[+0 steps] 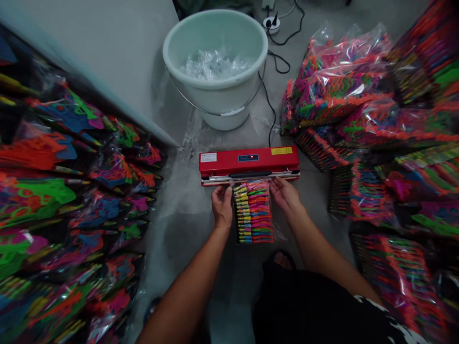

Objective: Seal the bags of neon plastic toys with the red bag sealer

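Note:
A clear plastic bag (pixel 254 212) packed with rows of colourful small sticks lies before a red bag sealer (pixel 229 162). Its top edge is at the sealer's front bar, where a small light glows red on the panel. My left hand (pixel 223 208) grips the bag's left edge near the top, thumb along the side. At the top right corner, my right hand (pixel 285 195) holds the plastic between its fingers, palm turned partly up, close to the sealing bar. The fingertips of both hands are partly hidden.
Behind the sealer stands a pale bucket (pixel 215 95) holding crumpled clear plastic (pixel 215 65). A black cord (pixel 270 102) runs back to a white power socket (pixel 271 24). Filled bags are piled at the left (pixel 89 205) and right (pixel 344 100). A white panel (pixel 107 57) borders the left.

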